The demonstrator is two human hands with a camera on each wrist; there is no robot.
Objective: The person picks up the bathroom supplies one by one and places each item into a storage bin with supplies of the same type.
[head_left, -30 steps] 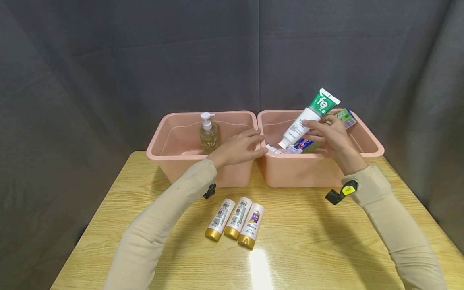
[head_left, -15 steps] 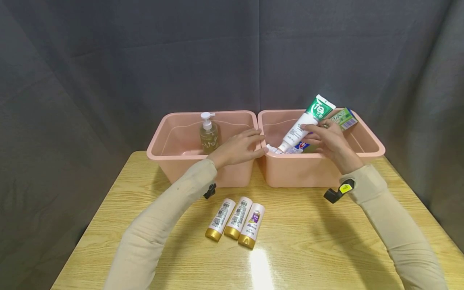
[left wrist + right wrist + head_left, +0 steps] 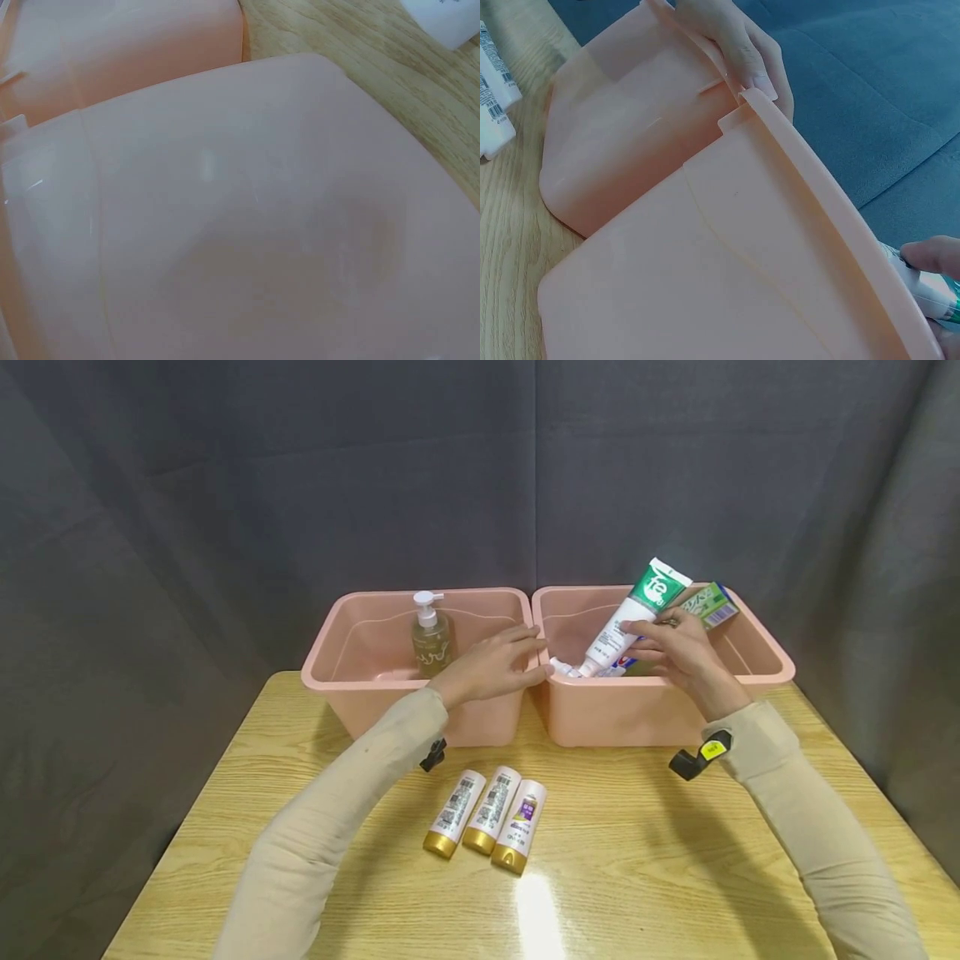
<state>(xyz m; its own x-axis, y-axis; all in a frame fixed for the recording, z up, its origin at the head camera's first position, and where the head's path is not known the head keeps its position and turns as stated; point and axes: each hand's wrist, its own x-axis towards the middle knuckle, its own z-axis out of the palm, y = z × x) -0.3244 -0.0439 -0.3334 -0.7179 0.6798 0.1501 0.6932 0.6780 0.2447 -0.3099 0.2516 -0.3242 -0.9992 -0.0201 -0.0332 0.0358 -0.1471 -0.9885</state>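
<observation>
Two pink bins (image 3: 645,710), three gold-capped bottles (image 3: 487,818), one pump bottle (image 3: 431,637).

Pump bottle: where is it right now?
Head view: the pump bottle stands upright inside the left pink bin, toward its back, just left of the left hand resting on the bin's rim.

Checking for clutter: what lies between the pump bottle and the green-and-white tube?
In the head view, the left hand resting on the bins' adjoining rims lies between pump bottle and tube.
</observation>
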